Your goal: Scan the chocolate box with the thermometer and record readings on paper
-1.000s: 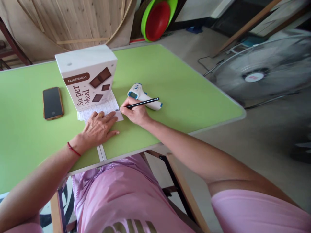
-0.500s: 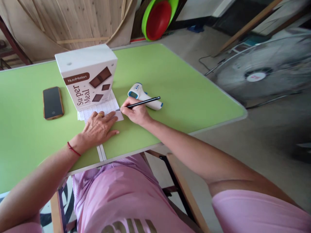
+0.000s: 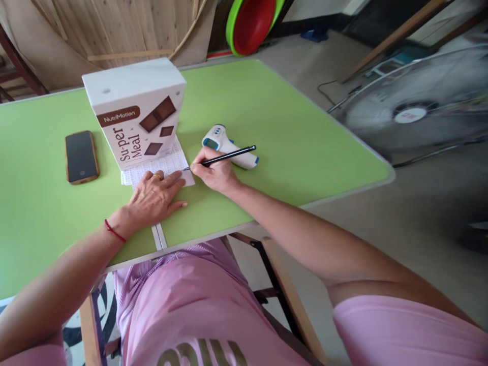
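My right hand point(image 3: 215, 173) grips a black pen point(image 3: 232, 154), its tip down at the right part of a sheet of paper point(image 3: 173, 158) covered in small writing. Flat across the paper's lower part lies my left hand point(image 3: 156, 195), fingers stretched out, with a ring and a red wrist string. A white NutriMotion box point(image 3: 131, 119) stands upright on the far part of the paper and hides some of it. Just beyond my right hand rests a white and blue infrared thermometer point(image 3: 215, 138), partly covered by the hand and pen.
A phone point(image 3: 81, 156) in a brown case lies left of the box on the green folding table point(image 3: 285, 137). Past the table's right edge stands a large floor fan point(image 3: 412, 114). Red and green basins point(image 3: 253, 25) lean behind the far edge.
The whole view has shifted slightly. Both hands keep nearly the same places on the paper, and the pen is still in my right hand.
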`<state>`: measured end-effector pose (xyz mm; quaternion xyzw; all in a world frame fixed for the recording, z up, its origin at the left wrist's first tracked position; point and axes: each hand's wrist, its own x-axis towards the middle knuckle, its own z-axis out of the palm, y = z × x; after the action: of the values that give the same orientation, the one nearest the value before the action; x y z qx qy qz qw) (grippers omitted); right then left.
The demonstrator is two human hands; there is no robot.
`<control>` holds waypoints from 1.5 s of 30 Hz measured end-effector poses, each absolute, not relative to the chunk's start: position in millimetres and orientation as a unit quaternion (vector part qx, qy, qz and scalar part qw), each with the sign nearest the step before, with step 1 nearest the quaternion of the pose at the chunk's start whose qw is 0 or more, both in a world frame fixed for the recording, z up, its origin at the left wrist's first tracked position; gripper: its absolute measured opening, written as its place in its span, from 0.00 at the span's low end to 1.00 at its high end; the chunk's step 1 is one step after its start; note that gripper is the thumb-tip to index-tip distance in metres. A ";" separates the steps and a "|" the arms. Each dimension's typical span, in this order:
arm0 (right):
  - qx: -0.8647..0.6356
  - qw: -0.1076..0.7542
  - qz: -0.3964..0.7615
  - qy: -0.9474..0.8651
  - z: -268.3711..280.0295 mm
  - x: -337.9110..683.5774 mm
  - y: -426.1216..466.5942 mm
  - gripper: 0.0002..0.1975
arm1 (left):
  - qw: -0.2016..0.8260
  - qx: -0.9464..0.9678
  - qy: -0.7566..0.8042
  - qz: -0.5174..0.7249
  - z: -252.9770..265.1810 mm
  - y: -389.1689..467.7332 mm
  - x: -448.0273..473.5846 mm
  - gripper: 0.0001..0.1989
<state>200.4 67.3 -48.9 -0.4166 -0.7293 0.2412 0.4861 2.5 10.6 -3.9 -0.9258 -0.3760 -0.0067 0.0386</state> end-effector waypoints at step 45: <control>-0.462 0.506 0.202 -0.700 -48.2 201.7 65.8 0.08 | 0.038 -0.927 -0.374 -0.007 -5.5 11.1 1.6 0.27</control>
<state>201.7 65.8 -48.2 -0.4620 -0.6998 0.2024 0.5059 1.6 11.1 -5.5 -0.9265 -0.3742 -0.0068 0.0378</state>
